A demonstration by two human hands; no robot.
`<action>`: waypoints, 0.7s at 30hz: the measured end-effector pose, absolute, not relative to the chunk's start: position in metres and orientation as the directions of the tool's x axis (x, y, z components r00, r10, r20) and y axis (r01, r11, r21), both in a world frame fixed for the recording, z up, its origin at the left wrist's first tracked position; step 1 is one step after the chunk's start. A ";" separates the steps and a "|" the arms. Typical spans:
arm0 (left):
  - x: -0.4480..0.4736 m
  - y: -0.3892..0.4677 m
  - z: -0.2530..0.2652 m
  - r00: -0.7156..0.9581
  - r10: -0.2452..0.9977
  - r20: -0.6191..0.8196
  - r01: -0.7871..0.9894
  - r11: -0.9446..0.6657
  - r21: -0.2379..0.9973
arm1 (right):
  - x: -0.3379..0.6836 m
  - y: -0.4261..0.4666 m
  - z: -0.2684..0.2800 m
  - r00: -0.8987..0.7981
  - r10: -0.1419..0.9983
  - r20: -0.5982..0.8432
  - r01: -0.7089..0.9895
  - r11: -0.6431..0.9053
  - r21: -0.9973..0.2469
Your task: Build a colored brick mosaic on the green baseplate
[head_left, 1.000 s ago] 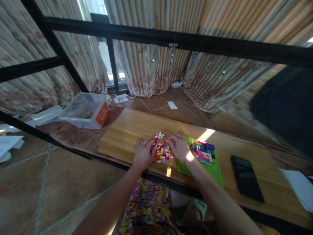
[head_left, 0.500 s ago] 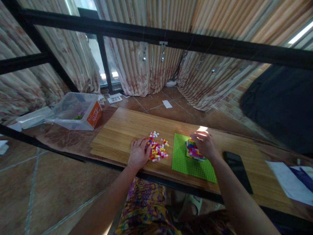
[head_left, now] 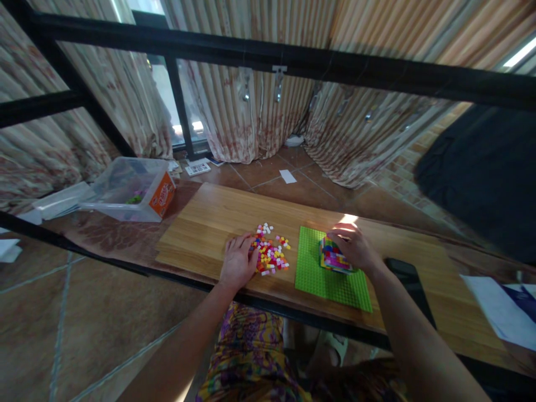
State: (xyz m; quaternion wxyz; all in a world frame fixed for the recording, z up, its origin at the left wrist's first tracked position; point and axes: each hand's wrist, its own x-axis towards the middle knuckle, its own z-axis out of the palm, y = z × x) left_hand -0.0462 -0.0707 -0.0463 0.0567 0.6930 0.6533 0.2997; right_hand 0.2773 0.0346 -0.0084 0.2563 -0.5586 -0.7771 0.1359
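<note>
My left hand (head_left: pixel 237 261) lies on the wooden board, fingers out and slightly apart, at the left edge of a loose heap of small toy bricks (head_left: pixel 273 258) in red, orange, yellow, pink and white. A green studded baseplate (head_left: pixel 312 276) lies to the right of the heap. On it stands a low, many-coloured block of stacked bricks (head_left: pixel 334 260). My right hand (head_left: pixel 357 247) is bent over the far right side of this block, its thumb and fingers drawn together at the top. Whatever is between those fingertips is hidden.
A black phone (head_left: pixel 410 285) lies right of the baseplate on the wooden board (head_left: pixel 209 218). A clear plastic box (head_left: pixel 113 209) with an orange label stands at the left. White papers (head_left: pixel 498 310) are at the far right. A dark metal bar (head_left: pixel 293 56) crosses above.
The view has shifted very slightly. My right hand stays at the brick block with its fingers a little moved; my left hand remains beside the heap.
</note>
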 end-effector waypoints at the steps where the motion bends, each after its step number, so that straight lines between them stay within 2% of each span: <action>1: -0.046 -0.071 -0.046 -0.034 0.941 0.338 0.871 -0.138 0.472 | 0.278 0.035 -0.007 -0.265 0.936 0.230 0.792 0.348 -0.503; 7: -0.046 -0.071 -0.045 -0.040 0.945 0.324 0.868 -0.128 0.479 | 0.281 0.042 0.000 -0.364 0.904 0.225 0.763 0.428 -0.483; 16: -0.045 -0.072 -0.045 -0.037 0.946 0.323 0.867 -0.131 0.481 | 0.279 0.042 -0.001 -0.339 0.933 0.118 0.765 0.346 -0.544; 21: -0.045 -0.072 -0.047 -0.038 0.942 0.333 0.867 -0.135 0.480 | 0.284 0.044 -0.004 -0.374 0.919 0.124 0.753 0.379 -0.538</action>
